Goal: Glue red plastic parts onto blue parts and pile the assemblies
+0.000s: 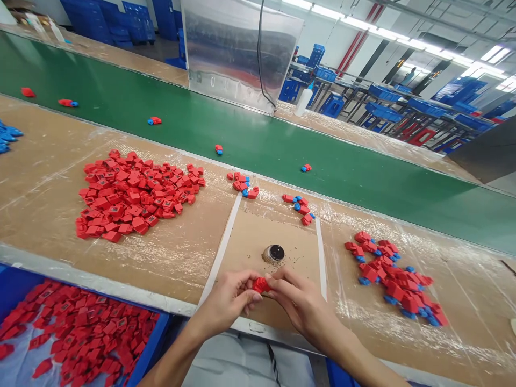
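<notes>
Over the near edge of the table, my left hand (pixel 233 296) and my right hand (pixel 296 294) meet at a small red plastic part (pixel 261 285). Fingertips of both hands pinch it from either side, covering its ends. Just beyond it stands a small round jar (pixel 274 253) with a black top, with dark specks scattered around it on the cardboard. Small clusters of red-and-blue pieces (pixel 243 184) lie farther back, near the belt. To the right is a pile of joined red-and-blue pieces (pixel 393 277).
A large heap of red parts (pixel 137 193) covers the left of the table. A blue bin (pixel 159 336) of red parts stands below at left. Behind runs a green belt (pixel 258 134) carrying several pieces. A metal panel (pixel 237 54) and white bottle (pixel 304 99) stand beyond it.
</notes>
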{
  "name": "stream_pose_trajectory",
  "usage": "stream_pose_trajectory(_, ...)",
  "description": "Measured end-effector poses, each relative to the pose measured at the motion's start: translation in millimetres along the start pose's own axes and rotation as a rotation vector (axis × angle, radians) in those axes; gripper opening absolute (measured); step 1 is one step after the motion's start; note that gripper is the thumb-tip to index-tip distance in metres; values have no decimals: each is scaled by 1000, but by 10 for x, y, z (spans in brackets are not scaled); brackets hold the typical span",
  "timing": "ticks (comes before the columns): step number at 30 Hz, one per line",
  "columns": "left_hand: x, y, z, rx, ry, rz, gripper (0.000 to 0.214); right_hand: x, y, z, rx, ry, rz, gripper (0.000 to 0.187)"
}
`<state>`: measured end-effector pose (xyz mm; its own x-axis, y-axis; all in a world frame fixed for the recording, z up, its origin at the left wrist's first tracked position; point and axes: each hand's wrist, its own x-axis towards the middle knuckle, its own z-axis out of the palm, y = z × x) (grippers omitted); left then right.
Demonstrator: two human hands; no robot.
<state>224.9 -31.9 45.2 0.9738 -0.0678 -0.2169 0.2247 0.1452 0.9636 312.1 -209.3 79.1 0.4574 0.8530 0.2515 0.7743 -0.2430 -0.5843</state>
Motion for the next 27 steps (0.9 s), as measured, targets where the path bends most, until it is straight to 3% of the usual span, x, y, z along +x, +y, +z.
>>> stream_pose_trajectory(7,-1,-8,37,-7,-10,-36,26,-27,-9,71,65,17,22,19)
stream_pose_trajectory(10,-35,61,-42,-31,-44,-129,54,-67,66,-48,130,45,67,17)
stream_pose_trajectory(12,-73,159,-244,23,-7,-154,70,-186,259,-228,62,99,149,17)
stream_pose_trajectory(13,-90,224,-392,96,63,-145,71,-282,405,-340,-13,148,203,18)
stream_pose_trajectory(15,-108,376,-746,316,367,-103,63,-534,757,-571,-210,277,318,24)
stream_pose_trajectory(17,-87,525,-1094,684,721,-104,58,-814,1098,-767,-372,333,416,34)
stream_pose_trajectory(18,-60,588,-1234,871,815,-151,54,-937,1234,-841,-426,327,440,38)
stream_pose_trajectory(21,71,707,-1461,1266,845,-302,48,-1111,1461,-990,-539,313,434,44)
stream_pose_trajectory(24,206,735,-1486,1456,811,-438,50,-855,1585,-1122,-588,369,389,40)
stream_pose_trajectory(27,287,705,-1507,1517,782,-505,50,-204,1899,-1296,-531,318,438,34)
